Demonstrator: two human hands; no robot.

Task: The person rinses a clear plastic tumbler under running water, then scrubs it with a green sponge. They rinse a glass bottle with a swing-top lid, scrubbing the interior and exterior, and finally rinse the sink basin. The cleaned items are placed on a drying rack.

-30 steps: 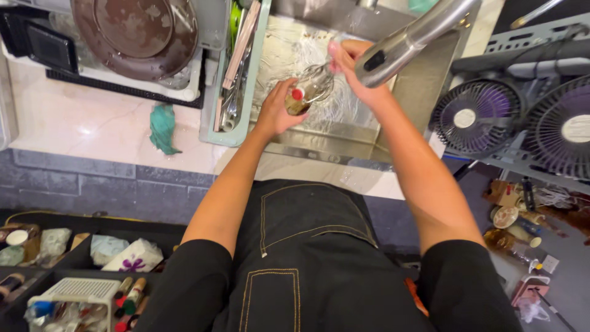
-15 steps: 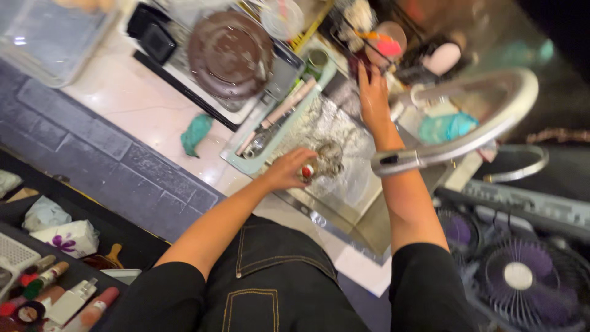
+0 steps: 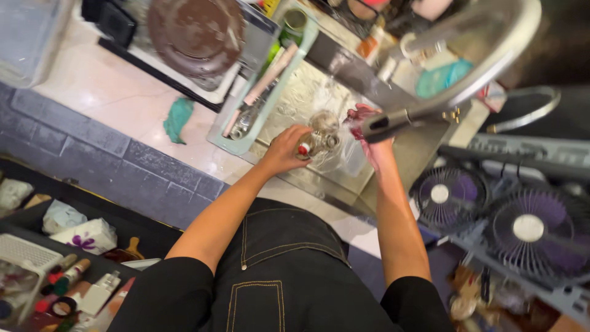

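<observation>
My left hand (image 3: 286, 148) grips a clear glass vessel (image 3: 324, 136) with a small red piece at its side, held over the steel sink (image 3: 295, 101). My right hand (image 3: 367, 140) is at the other side of the glass, under the end of the curved metal faucet (image 3: 442, 92); the spout hides part of its fingers. Whether the right hand grips the glass or only touches it is unclear.
A pale green tray (image 3: 270, 92) with utensils sits left of the sink. A brown round pan (image 3: 196, 31) lies on a rack behind it. A teal cloth (image 3: 177, 118) lies on the counter. Two purple fans (image 3: 491, 215) stand at right. Shelves with small items are at lower left.
The camera has swung, so the view shifted. My right hand came back from the far shelf to the glass under the faucet. My left hand kept the glass over the sink.
</observation>
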